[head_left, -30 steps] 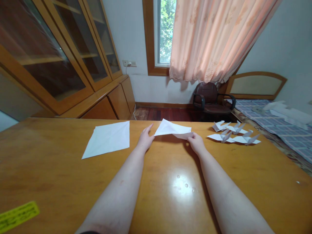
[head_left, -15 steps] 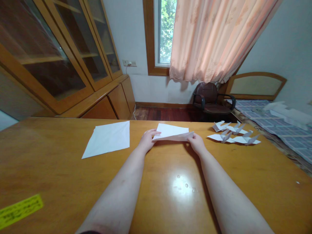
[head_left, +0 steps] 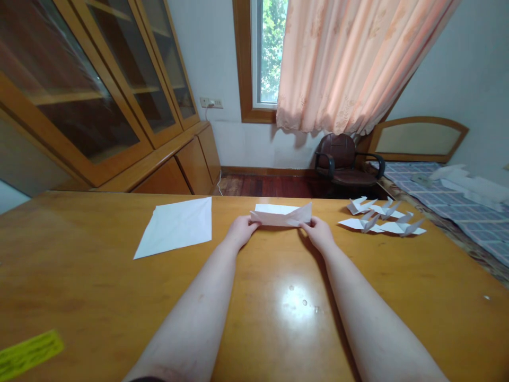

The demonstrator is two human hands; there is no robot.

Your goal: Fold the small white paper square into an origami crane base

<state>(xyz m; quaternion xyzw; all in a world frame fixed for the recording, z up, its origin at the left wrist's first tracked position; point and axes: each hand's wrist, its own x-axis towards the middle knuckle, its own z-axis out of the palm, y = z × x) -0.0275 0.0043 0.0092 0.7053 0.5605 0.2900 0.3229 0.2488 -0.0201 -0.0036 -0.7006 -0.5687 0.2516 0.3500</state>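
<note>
A white sheet of paper (head_left: 278,216) lies near the far edge of the wooden table, its near side folded up and standing over the rest. At its near left corner, my left hand (head_left: 242,231) pinches the paper between thumb and fingers. My right hand (head_left: 318,233) grips the near right part the same way, and the flap rises to a point above it. Farther left is a stack or sheet of white paper (head_left: 178,227), flat and apart from both hands. Several folded paper cranes (head_left: 368,223) stand to the right of my right hand.
The wooden table (head_left: 262,318) carries a yellow label (head_left: 32,353) at the near left. Past the far edge are a glass-door cabinet (head_left: 119,79), a brown armchair (head_left: 342,159) and a bed (head_left: 445,185) with a checked cover.
The near edge of the sheet has been lifted and turned up, so its flap stands higher, most at the right. My right hand has shifted slightly left and my left hand now grips the near corner.
</note>
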